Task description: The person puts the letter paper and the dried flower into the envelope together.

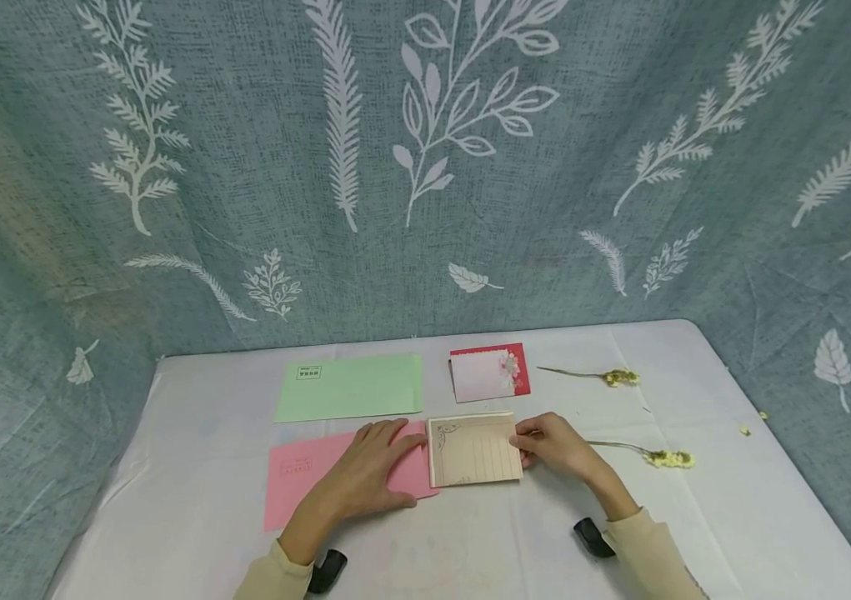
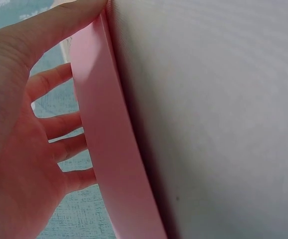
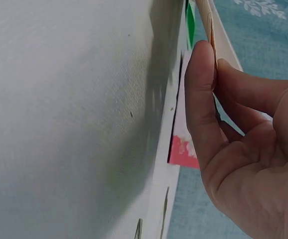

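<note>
Between the hands is a cream card (image 1: 474,450) with ruled lines and a brown corner ornament. My right hand (image 1: 554,446) pinches its right edge between thumb and fingers; the right wrist view shows the card's thin edge (image 3: 211,37) in that pinch. My left hand (image 1: 368,471) rests spread on the pink envelope (image 1: 297,483), its fingers fairly straight. From the left wrist, the thumb (image 2: 69,25) reaches the near edge of the pink envelope (image 2: 104,124), and the other fingertips touch its surface. The card's left edge lies against the envelope's right end.
A green envelope (image 1: 350,387) lies behind the pink one. Further right sit a red-and-white floral card (image 1: 487,373) and two dried flower stems (image 1: 620,377), (image 1: 668,459) on the white-covered table (image 1: 455,550). A patterned teal curtain (image 1: 395,275) hangs behind.
</note>
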`<state>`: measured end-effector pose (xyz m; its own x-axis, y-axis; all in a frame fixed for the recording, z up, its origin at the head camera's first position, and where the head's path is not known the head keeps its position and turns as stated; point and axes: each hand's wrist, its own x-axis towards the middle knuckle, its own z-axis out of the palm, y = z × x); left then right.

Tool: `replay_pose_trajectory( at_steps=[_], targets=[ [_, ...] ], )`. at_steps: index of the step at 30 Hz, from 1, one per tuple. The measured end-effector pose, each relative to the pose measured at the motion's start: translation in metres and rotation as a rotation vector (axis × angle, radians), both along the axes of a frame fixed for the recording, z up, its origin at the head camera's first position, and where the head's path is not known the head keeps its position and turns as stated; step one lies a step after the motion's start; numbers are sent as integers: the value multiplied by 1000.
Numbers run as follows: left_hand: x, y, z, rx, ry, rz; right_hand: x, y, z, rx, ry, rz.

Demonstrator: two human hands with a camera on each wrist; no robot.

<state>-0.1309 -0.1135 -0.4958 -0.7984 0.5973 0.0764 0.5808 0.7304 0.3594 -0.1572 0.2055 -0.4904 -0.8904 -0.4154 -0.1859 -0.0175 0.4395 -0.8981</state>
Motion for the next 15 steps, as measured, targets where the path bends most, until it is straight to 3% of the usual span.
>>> replay_pose_trajectory(
  at_steps=[4, 9, 15],
  targets=[
    [0, 0, 1, -1, -12, -1, -1, -1, -2, 11, 17, 17],
    [-1, 0, 1, -4, 3, -18, -1, -5, -6, 32, 48, -30],
    [-1, 0, 1, -4, 13, -21, -3, -8, -6, 20, 25, -46]
  ],
)
